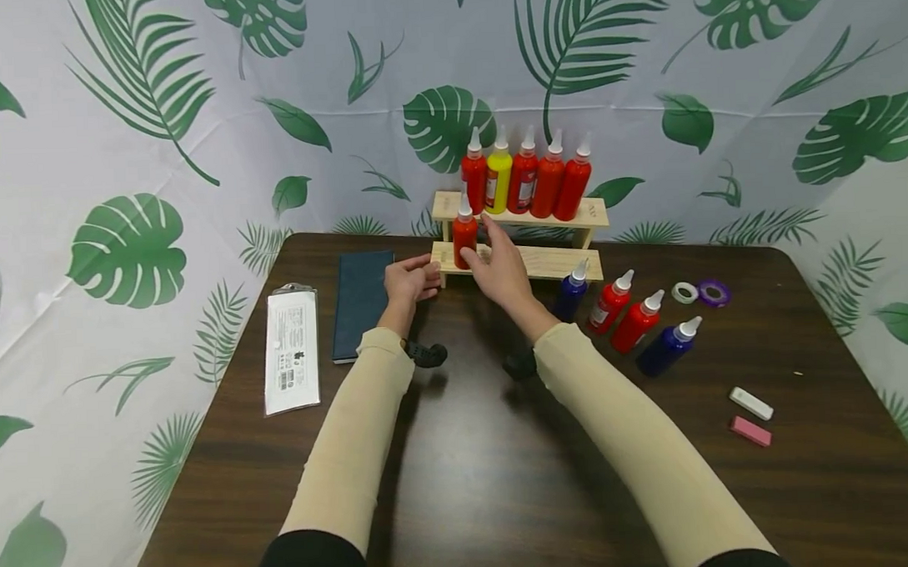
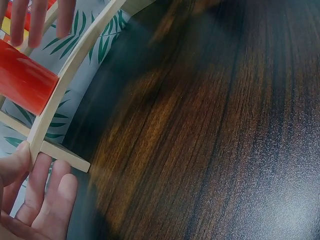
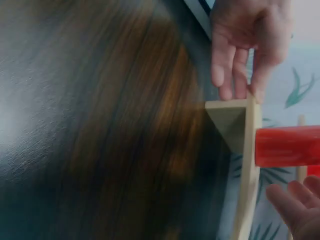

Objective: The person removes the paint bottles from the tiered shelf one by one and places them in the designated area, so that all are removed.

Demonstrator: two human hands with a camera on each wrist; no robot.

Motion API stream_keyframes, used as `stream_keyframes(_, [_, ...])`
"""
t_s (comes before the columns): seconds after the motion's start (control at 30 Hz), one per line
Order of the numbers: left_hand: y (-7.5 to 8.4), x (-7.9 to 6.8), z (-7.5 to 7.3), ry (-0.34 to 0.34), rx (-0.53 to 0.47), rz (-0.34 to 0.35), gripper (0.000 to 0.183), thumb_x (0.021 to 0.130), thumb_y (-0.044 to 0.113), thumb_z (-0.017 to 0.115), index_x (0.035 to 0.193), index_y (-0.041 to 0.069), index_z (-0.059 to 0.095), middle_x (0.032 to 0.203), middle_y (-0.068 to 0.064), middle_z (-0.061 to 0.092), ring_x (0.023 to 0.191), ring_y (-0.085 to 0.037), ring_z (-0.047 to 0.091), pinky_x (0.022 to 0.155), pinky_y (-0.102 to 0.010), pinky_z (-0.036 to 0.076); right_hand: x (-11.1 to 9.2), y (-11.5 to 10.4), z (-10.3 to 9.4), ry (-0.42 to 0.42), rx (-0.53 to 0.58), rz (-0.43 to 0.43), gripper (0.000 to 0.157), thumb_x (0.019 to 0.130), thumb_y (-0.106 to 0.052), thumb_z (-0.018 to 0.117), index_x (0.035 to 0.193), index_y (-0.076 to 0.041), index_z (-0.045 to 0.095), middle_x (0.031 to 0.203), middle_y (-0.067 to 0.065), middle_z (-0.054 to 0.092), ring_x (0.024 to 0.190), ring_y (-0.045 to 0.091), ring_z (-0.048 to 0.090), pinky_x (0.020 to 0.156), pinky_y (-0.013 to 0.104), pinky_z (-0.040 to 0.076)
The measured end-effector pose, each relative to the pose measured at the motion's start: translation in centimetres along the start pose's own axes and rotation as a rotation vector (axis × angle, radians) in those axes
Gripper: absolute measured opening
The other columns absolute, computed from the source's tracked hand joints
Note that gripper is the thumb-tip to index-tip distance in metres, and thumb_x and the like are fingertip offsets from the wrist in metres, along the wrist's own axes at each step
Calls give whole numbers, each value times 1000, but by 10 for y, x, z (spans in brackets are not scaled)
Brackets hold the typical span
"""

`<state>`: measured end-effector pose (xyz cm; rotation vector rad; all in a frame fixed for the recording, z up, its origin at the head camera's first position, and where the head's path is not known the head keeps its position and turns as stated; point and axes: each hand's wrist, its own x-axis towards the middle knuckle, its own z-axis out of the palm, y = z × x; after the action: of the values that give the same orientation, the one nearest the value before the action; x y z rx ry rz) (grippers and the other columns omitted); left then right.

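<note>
A two-tier wooden rack [image 1: 551, 262] stands against the back wall. My left hand [image 1: 412, 282] pinches the left end of its lower shelf, thumb above and fingers beneath, as the left wrist view shows. On that end of the lower shelf a red squeeze bottle [image 1: 464, 240] with a white nozzle stands upright. My right hand [image 1: 502, 269] is just right of this bottle, fingers extended; in the right wrist view a gap shows between fingertips [image 3: 277, 194] and bottle [image 3: 285, 146]. Along the upper shelf stand several red bottles [image 1: 524, 181] and one yellow bottle [image 1: 499, 180].
Right of the rack, two blue bottles [image 1: 662, 350] and two red bottles [image 1: 635, 322] are on the dark table [image 1: 476, 475]. Tape rolls [image 1: 714, 293], a white stick-like item [image 1: 751, 403] and a pink eraser [image 1: 750, 432] lie farther right. Leftward are a dark notebook [image 1: 359, 308] and a white package [image 1: 291, 349].
</note>
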<state>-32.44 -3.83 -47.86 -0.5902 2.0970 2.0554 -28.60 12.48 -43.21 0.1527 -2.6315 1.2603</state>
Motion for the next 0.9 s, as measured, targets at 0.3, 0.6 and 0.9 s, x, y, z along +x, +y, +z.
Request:
stream_keyframes(0.3, [-2,3,1,5,-1,-3,25,84,16,76,109,14,74,86,-11,74,70,-20,72,56,-30,59,15,-5,18,23,92,103,60,95,-28,60,148,-19,35,144,5,47,128,21,49,107,35,40])
stream_keyframes(0.6, [-2,2,0,-6,4,-6,25,84,16,75,109,13,74,87,-11,73,71,-20,72,62,-33,59,0,-1,10,15,168,79,54,94,-24,62,144,-16,41,137,9,53,123,24,52,101,39,46])
stream_keyframes(0.9, [0,-2,-1,-1,5,13,27,84,17,75,111,13,73,91,-11,73,70,-18,71,61,-32,59,-50,13,-24,36,212,60,52,91,-20,67,139,-11,47,131,15,56,119,31,54,102,46,44])
